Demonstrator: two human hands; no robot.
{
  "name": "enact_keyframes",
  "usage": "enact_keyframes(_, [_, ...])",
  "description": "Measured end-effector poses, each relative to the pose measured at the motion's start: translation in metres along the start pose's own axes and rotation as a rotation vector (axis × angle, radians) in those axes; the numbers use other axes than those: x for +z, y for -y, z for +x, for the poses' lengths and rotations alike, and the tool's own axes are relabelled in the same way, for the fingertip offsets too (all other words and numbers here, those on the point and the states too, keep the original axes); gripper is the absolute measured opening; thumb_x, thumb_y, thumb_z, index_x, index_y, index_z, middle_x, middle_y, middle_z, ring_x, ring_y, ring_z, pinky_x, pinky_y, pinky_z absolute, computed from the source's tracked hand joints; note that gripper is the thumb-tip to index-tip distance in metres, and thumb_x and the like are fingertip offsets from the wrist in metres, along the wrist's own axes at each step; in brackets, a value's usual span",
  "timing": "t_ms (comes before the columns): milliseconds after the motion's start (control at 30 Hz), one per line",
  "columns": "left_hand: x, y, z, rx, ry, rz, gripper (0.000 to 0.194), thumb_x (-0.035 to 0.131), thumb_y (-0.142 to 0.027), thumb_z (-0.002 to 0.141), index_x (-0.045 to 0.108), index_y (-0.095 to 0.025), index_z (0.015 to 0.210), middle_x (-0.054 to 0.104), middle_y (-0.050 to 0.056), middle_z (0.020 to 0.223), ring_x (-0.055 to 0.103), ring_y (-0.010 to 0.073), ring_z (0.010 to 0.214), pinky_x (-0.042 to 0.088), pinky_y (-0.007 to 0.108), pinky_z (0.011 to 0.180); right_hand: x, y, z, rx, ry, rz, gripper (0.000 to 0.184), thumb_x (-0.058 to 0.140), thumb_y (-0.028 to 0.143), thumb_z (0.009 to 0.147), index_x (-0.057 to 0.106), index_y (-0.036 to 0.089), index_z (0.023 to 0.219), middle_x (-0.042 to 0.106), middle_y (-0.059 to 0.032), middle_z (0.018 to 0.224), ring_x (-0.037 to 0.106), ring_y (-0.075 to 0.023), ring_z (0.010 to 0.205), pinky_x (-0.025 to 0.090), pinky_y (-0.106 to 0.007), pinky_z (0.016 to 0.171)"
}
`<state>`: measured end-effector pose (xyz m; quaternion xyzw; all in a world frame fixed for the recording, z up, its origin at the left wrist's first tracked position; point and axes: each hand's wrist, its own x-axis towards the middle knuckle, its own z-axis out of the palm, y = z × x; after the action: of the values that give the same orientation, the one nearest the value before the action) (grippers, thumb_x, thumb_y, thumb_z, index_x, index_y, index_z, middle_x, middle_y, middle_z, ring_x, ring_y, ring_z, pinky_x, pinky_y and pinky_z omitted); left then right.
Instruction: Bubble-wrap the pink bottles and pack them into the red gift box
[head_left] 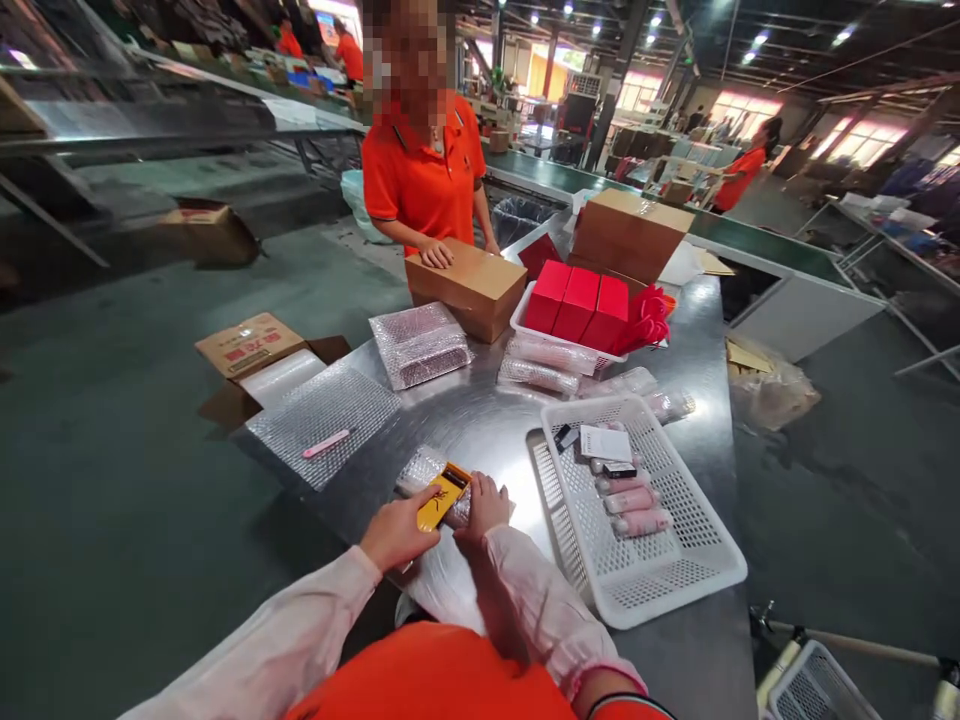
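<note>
step in hand looks like closing up a bubble-wrapped bundle point(420, 468), probably taping; the bundle lies at the near edge of the bench point(709, 400), left of the white basket point(712, 560). left hand point(401, 525) has its grip closed on a yellow tool point(442, 497), thumb on top, tool sitting over the bundle. tool is flat, smooth, with a black marking and a dark slot at the far end; maybe a tape dispenser, can't confirm. right hand point(487, 503) rests at the bundle's right side, fingers bent; can't tell if that grip is pinching the wrap or just pressing. next move likely calls for the right hand keeping the loose film snug and the left keeping the tool steady and level; slick film could slip. materials: bundle is clear, crinkly, shiny, rounded. a flat bubble wrap sheet point(300, 400) lies off to the left, dimpled, with a slim pink cutter point(326, 444) on it. basket is rigid perforated plastic, holding pink rounded bottles point(634, 500) in clear wrap. farther back, crisp red boxes point(576, 300) and a matte brown carton point(480, 285) under a co-worker's hand point(436, 253). bench top is brushed, reflective metal.
</note>
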<state>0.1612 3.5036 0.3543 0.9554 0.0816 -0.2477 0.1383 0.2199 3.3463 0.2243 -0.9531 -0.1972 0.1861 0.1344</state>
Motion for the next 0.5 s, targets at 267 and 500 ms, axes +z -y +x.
enact_keyframes(267, [0.005,0.005,0.0,0.012,-0.006,0.006,0.07,0.057,-0.033,0.082,0.047,-0.025,0.151,0.076,0.012,0.114,0.071,0.0309,0.107,0.051,0.035,0.089,0.012,0.022,0.008,0.14,-0.024,-0.102,0.123,0.092,0.029,0.054,0.028,0.011,0.158,0.04,-0.0247,0.155,0.041,-0.0369,0.141,0.027,-0.057,0.119])
enact_keyframes(500, [0.009,0.006,0.0,0.008,0.005,-0.002,0.069,0.057,-0.034,0.083,0.046,-0.026,0.151,0.077,0.011,0.112,0.072,0.0302,0.107,0.051,0.034,0.087,0.012,0.023,0.006,0.162,-0.03,-0.086,0.122,0.093,0.035,0.056,0.029,0.016,0.158,0.039,-0.0237,0.157,0.037,-0.0363,0.143,0.024,-0.059,0.119])
